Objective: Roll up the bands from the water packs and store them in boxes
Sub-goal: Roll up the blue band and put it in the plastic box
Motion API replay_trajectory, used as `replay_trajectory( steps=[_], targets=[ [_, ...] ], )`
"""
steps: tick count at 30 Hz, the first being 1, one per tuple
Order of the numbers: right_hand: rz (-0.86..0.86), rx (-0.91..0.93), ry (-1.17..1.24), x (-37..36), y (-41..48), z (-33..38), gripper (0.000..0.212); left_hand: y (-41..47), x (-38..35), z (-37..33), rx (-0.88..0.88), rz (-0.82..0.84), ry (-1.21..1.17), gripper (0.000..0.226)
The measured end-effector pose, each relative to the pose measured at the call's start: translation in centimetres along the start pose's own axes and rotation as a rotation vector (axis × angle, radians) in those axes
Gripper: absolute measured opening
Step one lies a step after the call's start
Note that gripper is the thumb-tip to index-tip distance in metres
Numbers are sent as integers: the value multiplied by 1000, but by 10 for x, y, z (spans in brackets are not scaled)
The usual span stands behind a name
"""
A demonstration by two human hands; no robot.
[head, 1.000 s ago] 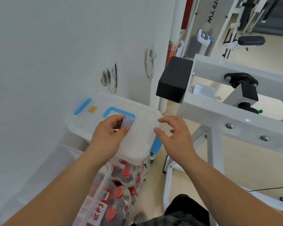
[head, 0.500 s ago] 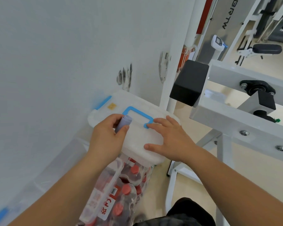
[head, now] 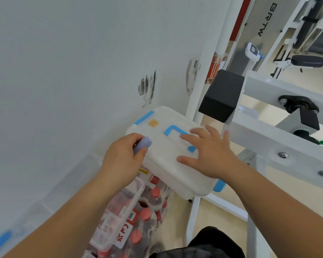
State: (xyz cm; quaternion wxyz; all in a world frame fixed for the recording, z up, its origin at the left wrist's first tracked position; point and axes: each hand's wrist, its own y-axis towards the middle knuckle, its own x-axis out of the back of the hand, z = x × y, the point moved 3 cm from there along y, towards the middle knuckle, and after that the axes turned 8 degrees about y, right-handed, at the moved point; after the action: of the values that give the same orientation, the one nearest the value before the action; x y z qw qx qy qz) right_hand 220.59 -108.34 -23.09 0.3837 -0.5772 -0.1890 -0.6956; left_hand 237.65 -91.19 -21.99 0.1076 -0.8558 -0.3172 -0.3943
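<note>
Nearest me sit red-capped water packs [head: 136, 222]. Above them my left hand [head: 122, 162] has its grip clamped on the rolled band [head: 142, 145], at the left edge of the white box [head: 163, 164]. My right hand [head: 211, 155], grip apart, lies flat on the box's lid, fingers [head: 187, 136] over its blue handle [head: 171, 129]. Beyond stands a white machine frame [head: 268, 138].

Milky-white box [head: 162, 157] with a blue handle [head: 171, 129] and blue clips [head: 145, 117]; lilac roll [head: 143, 145] beside it, red-capped bottles [head: 145, 215] below it, black pad [head: 220, 97] above it.
</note>
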Motion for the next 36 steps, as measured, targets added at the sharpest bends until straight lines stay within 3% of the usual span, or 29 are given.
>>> replay_trajectory(
  steps=[5, 13, 16, 20, 26, 36],
  targets=[
    [176, 150, 40, -22, 22, 24, 69, 12, 5, -4, -39, -57, 73, 11],
    [190, 164, 86, -24, -3, 16, 67, 18, 14, 1, -96, -44, 65, 12],
    [118, 166, 124, -6, -3, 19, 59, 16, 9, 7, -140, -11, 74, 12],
    [-88, 306, 47, 13, 43, 42, 52, 18, 2, 16, -152, -10, 170, 9],
    [58, 406, 42, -1, 118, 69, 52, 21, -4, 20, -110, -39, 104, 19],
    [-69, 462, 286, -17, 131, 47, 42, 28, 2, 27, -85, -21, -89, 21]
  ],
)
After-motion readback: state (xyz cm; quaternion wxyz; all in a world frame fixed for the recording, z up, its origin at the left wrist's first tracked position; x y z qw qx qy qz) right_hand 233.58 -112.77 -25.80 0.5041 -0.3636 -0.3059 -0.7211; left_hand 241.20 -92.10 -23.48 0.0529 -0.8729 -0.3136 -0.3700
